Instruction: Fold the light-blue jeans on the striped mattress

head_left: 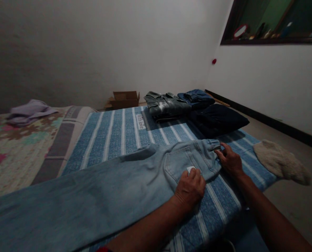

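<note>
A pair of light blue jeans (pixel 134 178) lies stretched across the striped cover, legs to the left, waist to the right. My right hand (pixel 230 159) pinches the gathered elastic waistband at its far corner. Over the near edge of the jeans, below the back pocket, my left hand (pixel 189 187) is closed with curled fingers on the denim. A small white label (pixel 190 169) shows just beyond its fingertips on the pocket. The fabric under the left palm is hidden.
Behind the jeans sit a folded grey denim jacket (pixel 167 106), folded blue jeans (pixel 196 98) and a dark folded garment (pixel 219 120). A beige fuzzy cloth (pixel 279 161) hangs at the right edge. A lilac cloth (pixel 31 112) lies far left; a cardboard box (pixel 125 99) stands by the wall.
</note>
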`<control>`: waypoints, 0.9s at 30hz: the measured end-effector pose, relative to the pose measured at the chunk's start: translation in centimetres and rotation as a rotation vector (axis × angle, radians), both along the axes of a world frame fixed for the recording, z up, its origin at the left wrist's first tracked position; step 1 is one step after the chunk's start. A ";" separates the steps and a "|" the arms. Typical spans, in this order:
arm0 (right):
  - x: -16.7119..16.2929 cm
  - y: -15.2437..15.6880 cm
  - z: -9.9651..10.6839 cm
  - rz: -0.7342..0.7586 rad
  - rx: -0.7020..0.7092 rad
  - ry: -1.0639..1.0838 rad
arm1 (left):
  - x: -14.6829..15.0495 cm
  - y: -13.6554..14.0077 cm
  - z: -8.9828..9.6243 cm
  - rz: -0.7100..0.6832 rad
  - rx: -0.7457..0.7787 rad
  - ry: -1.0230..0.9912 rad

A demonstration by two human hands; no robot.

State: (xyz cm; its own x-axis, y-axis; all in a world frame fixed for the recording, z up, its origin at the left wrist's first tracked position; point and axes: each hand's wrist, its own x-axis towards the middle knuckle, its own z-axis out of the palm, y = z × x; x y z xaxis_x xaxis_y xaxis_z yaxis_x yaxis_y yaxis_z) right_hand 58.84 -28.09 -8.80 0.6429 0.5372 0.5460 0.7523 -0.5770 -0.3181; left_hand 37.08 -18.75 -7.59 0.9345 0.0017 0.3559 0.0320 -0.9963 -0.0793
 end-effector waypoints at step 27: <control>-4.5 3.8 0.2 0.351 -0.481 -0.256 | -0.4 0.0 -0.6 0.054 -0.064 -0.002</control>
State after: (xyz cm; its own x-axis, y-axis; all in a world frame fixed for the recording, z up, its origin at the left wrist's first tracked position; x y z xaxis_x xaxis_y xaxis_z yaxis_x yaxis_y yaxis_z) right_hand 54.33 -24.32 -8.60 0.2656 0.9148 0.3043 0.9399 -0.3159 0.1294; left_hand 36.65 -18.75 -8.23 0.9317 0.0745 0.3555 0.0855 -0.9962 -0.0153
